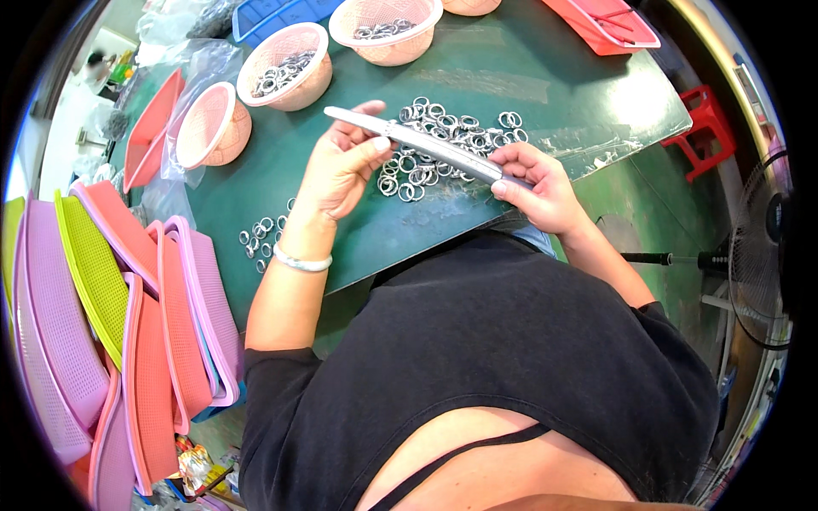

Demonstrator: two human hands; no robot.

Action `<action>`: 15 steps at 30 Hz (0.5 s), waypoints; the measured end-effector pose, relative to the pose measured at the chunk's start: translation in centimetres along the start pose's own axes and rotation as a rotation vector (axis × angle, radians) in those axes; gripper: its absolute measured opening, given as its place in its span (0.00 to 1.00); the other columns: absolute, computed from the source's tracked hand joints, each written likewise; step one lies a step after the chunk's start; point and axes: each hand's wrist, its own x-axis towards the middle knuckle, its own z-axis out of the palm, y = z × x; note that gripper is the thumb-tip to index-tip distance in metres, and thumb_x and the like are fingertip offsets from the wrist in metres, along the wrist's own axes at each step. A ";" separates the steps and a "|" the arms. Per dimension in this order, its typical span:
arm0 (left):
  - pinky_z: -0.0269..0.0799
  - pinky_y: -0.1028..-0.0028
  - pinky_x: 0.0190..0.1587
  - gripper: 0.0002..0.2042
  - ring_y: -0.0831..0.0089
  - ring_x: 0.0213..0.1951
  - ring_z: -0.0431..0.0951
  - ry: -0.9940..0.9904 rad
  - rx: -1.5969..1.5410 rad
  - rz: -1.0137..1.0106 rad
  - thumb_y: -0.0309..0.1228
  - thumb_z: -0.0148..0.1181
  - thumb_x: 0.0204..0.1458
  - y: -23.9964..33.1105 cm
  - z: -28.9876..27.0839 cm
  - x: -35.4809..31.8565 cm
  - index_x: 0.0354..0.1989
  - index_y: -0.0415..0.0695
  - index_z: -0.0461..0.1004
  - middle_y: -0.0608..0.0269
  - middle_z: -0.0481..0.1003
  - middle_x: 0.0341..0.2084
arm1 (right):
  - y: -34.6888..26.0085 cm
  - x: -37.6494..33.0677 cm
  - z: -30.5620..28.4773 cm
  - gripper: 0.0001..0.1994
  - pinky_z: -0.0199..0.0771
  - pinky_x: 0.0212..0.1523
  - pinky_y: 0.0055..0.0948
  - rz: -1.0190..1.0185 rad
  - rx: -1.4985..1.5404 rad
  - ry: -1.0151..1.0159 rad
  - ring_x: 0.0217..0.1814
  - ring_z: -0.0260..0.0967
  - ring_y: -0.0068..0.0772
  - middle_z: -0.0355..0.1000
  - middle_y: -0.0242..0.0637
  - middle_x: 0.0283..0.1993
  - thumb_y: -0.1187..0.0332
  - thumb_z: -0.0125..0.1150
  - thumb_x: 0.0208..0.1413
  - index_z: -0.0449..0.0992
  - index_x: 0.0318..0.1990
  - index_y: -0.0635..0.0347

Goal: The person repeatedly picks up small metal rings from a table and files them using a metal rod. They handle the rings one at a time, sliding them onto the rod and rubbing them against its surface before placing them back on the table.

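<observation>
A grey metal ring mandrel (447, 153) is held aslant above the green table (358, 247), its tapered body pointing to the far left. My right hand (550, 192) is closed round its near right end, thumb and fingers pinching it. The thumb and fingers of my left hand (336, 175) close about the mandrel nearer its far left end; whether a ring sits between them is too small to tell. Beneath the mandrel lies a loose pile of silver-coloured rings (411, 177). A smaller group of rings (262, 232) lies beside my left forearm.
Pink baskets (294, 89) (388, 47) holding rings stand at the back, beside a tilted pink basket (217, 132). A red tray (601, 30) is at the far right. Stacked coloured baskets (111, 272) crowd the left. A red stool (705, 132) and a fan (758, 247) stand right.
</observation>
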 end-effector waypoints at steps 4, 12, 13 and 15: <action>0.68 0.79 0.40 0.15 0.74 0.35 0.72 -0.033 -0.001 -0.063 0.22 0.55 0.45 -0.7 0.9 0.1 0.43 0.36 0.67 0.61 0.72 0.33 | 0.0 0.7 0.3 0.13 0.63 0.39 0.18 -0.083 -0.040 0.001 0.39 0.64 0.19 0.66 0.32 0.36 0.79 0.55 0.45 0.65 0.41 0.67; 0.68 0.80 0.37 0.12 0.76 0.32 0.73 0.017 0.009 0.015 0.24 0.54 0.46 -0.9 1.9 -0.4 0.41 0.35 0.69 0.60 0.73 0.31 | -0.1 0.5 0.0 0.13 0.64 0.41 0.19 -0.113 -0.049 0.001 0.40 0.64 0.20 0.66 0.33 0.37 0.78 0.56 0.45 0.65 0.41 0.67; 0.68 0.80 0.36 0.12 0.76 0.32 0.73 0.026 0.028 0.025 0.24 0.54 0.46 -0.9 2.2 -0.5 0.41 0.35 0.69 0.60 0.73 0.31 | -0.1 0.5 0.0 0.13 0.64 0.41 0.19 -0.113 -0.035 0.001 0.40 0.65 0.20 0.66 0.33 0.37 0.78 0.56 0.45 0.65 0.41 0.67; 0.68 0.80 0.36 0.12 0.76 0.31 0.72 0.046 0.066 0.046 0.24 0.55 0.46 -0.8 2.6 -0.6 0.40 0.35 0.69 0.60 0.72 0.30 | -0.2 0.5 -0.1 0.13 0.64 0.41 0.19 -0.115 -0.044 -0.005 0.40 0.65 0.20 0.66 0.33 0.37 0.78 0.56 0.45 0.65 0.41 0.67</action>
